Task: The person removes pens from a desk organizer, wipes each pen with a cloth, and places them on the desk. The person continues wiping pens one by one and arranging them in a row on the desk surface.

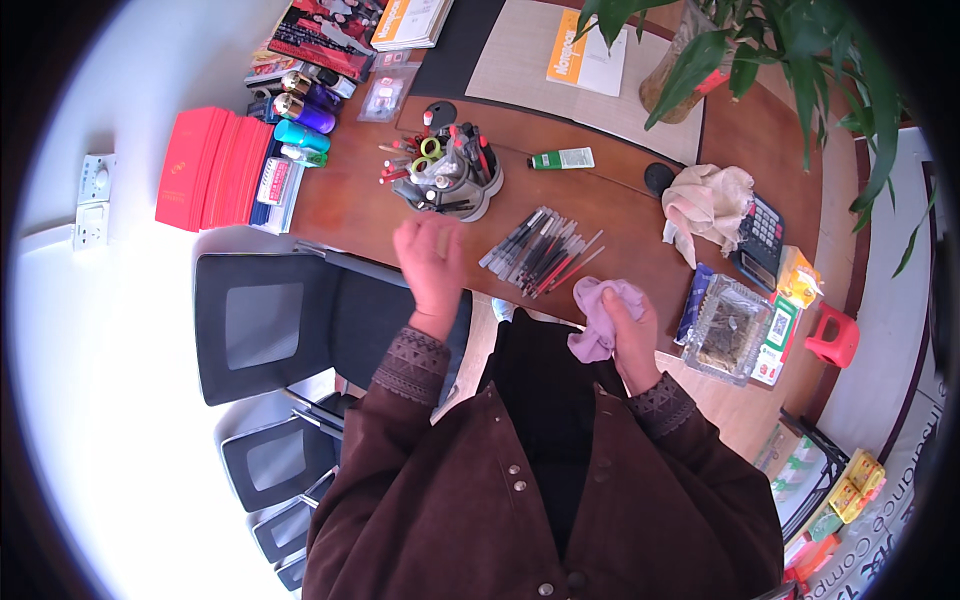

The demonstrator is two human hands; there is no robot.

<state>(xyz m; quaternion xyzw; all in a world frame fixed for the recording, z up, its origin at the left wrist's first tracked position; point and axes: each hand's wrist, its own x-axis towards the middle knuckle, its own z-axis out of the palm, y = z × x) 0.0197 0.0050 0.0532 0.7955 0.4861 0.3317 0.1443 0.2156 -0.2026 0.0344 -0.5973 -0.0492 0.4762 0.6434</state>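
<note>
My left hand (pixel 429 259) hovers at the near edge of the brown wooden desk (pixel 352 202), just in front of a mesh pen organizer (pixel 480 206). It is blurred, with fingers loosely bent and apart, and I see nothing held in it. Pens, markers and yellow-green-handled scissors (pixel 427 148) crowd the organizer. A crumpled lilac cloth (pixel 600 315) is gripped in my right hand (pixel 636 334), over the desk's near edge. Between the hands, a spread pile of pens and pen refills (pixel 540 247) lies on the desktop, mostly grey and black with some red.
Red booklets (pixel 214 169) and bottles (pixel 304 112) stand at left. Beyond the pens lies a green tube (pixel 562 158). At right are a beige cloth (pixel 709 202), calculator (pixel 761 236) and glass ashtray (pixel 726 330). A leafy plant (pixel 787 45) overhangs the far right; a black chair (pixel 259 322) stands left.
</note>
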